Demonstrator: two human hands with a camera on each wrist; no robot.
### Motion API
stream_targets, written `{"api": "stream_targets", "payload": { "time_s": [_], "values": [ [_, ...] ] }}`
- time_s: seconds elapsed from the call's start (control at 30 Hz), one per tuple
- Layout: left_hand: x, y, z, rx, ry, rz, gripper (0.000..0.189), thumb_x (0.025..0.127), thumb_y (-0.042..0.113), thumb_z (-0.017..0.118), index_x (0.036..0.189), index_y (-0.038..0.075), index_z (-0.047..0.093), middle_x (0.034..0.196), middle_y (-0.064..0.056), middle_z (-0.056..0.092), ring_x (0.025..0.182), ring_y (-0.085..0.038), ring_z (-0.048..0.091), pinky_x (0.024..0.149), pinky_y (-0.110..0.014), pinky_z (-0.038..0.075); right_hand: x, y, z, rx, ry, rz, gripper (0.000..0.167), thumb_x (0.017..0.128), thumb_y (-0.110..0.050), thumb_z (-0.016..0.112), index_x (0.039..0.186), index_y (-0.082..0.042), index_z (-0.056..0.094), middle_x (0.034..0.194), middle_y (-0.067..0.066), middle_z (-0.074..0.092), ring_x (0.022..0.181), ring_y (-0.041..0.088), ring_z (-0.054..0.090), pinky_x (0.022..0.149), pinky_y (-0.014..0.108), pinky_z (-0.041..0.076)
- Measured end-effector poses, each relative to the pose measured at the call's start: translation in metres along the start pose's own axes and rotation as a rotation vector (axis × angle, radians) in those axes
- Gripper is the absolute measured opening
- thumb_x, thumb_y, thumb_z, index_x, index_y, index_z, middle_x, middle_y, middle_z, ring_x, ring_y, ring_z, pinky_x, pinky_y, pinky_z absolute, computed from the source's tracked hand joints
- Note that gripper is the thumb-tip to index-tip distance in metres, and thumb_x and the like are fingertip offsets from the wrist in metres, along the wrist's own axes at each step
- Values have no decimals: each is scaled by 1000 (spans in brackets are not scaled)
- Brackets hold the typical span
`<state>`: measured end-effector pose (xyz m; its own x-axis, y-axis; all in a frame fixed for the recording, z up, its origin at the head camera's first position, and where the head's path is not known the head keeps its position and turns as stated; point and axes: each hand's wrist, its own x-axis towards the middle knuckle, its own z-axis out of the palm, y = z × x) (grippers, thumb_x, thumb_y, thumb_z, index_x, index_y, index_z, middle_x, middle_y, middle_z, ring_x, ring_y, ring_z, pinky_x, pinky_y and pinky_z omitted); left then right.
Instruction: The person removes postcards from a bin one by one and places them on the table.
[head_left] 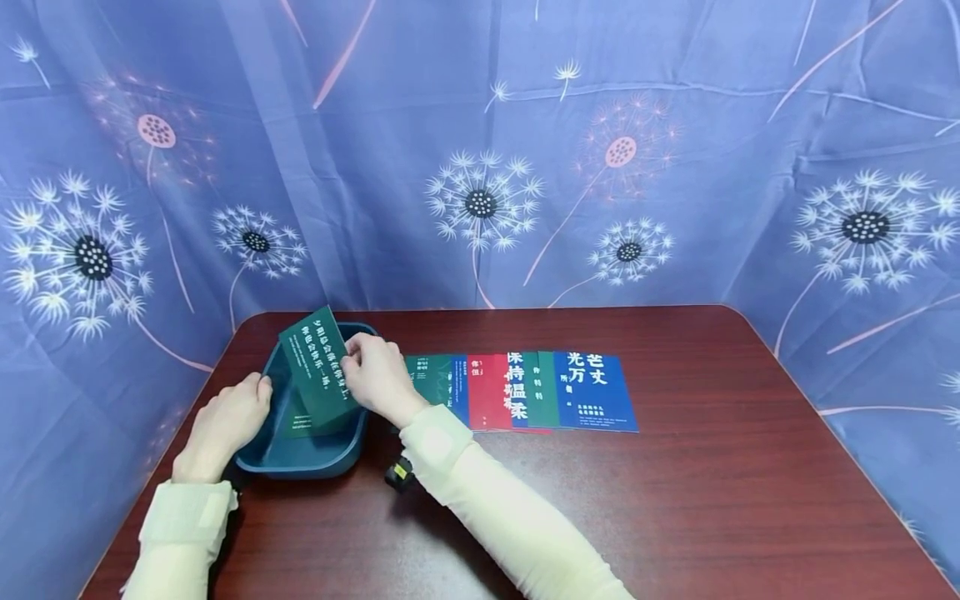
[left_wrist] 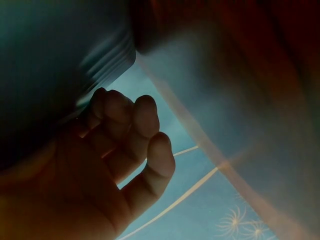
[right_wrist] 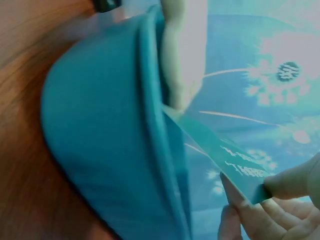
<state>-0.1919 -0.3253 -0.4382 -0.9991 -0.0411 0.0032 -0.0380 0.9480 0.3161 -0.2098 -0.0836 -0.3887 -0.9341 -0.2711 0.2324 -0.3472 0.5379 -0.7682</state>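
Observation:
My right hand (head_left: pixel 378 375) pinches a dark green printed card (head_left: pixel 315 367) by its edge, thumb on one face and fingers behind. The card tilts over a blue plastic basin (head_left: pixel 300 472), its lower end within the rim. Another green card (head_left: pixel 297 427) lies inside the basin, partly covered by the held one. At the basin's left side, my left hand (head_left: pixel 228 421) holds the rim; its curled fingers (left_wrist: pixel 145 112) show beside the outer wall in the left wrist view, with the thumb hidden there.
A row of overlapping green, blue and red cards (head_left: pixel 596 396) lies on the brown table (head_left: pixel 675 500), right of the basin. Below my right wrist sits a small black object with a yellow label (head_left: pixel 400 473). A blue dandelion-print cloth (head_left: pixel 390 167) hangs behind.

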Motion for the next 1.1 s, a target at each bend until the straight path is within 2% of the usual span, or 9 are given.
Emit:
{"api": "stream_targets", "payload": {
  "time_s": [0.03, 0.27, 0.5, 0.7, 0.9, 1.0, 1.1],
  "values": [
    [0, 0, 0, 0, 3, 1, 49, 106, 36, 25, 115, -4, 51, 108, -39, 55, 90, -55, 56, 70, -66, 42, -1, 0, -5, 19, 13, 6, 9, 96, -11, 58, 96, -12, 66, 70, -10, 57, 60, 7, 53, 58, 20, 43],
    [0, -1, 1, 2, 6, 8, 48, 106, 35, 26, 114, -4, 51, 107, -39, 56, 91, -56, 56, 71, -66, 42, -11, 7, -40, 125, 81, 25, 10, 93, -6, 60, 99, -11, 66, 77, -7, 62, 67, 7, 58, 62, 22, 47],
    [-1, 0, 2, 0, 13, 10, 49, 106, 36, 25, 115, -5, 51, 108, -39, 56, 91, -55, 56, 72, -66, 42, -22, 27, -81, 113, 94, 14, 5, 90, -7, 64, 95, -8, 66, 78, -3, 68, 68, 9, 60, 64, 25, 46],
    [-1, 0, 0, 4, 18, 16, 47, 106, 35, 27, 112, -4, 51, 105, -39, 56, 89, -55, 57, 70, -66, 42, -31, 47, -116, 199, 117, 91, 6, 91, -6, 64, 97, -4, 65, 81, 3, 69, 70, 13, 60, 65, 28, 47],
    [-2, -1, 0, 1, 20, 24, 46, 106, 35, 27, 109, -4, 52, 104, -39, 56, 88, -56, 56, 68, -65, 42, -41, 69, -150, 381, 163, 203, 30, 90, 9, 55, 118, 1, 61, 97, 15, 69, 75, 21, 67, 64, 35, 56],
    [-2, 0, 1, -1, 23, 29, 46, 106, 35, 27, 108, -4, 52, 104, -39, 56, 87, -56, 56, 68, -65, 42, -47, 84, -166, 395, 198, 236, 45, 86, 14, 50, 128, 0, 56, 101, 19, 67, 77, 23, 66, 64, 35, 55],
    [-3, 0, 2, -5, 23, 29, 47, 106, 35, 26, 109, -4, 52, 104, -39, 56, 88, -55, 57, 69, -65, 42, -52, 100, -182, 373, 238, 260, 52, 84, 14, 48, 134, 1, 52, 103, 22, 65, 78, 22, 63, 64, 31, 54]
  ]
}}
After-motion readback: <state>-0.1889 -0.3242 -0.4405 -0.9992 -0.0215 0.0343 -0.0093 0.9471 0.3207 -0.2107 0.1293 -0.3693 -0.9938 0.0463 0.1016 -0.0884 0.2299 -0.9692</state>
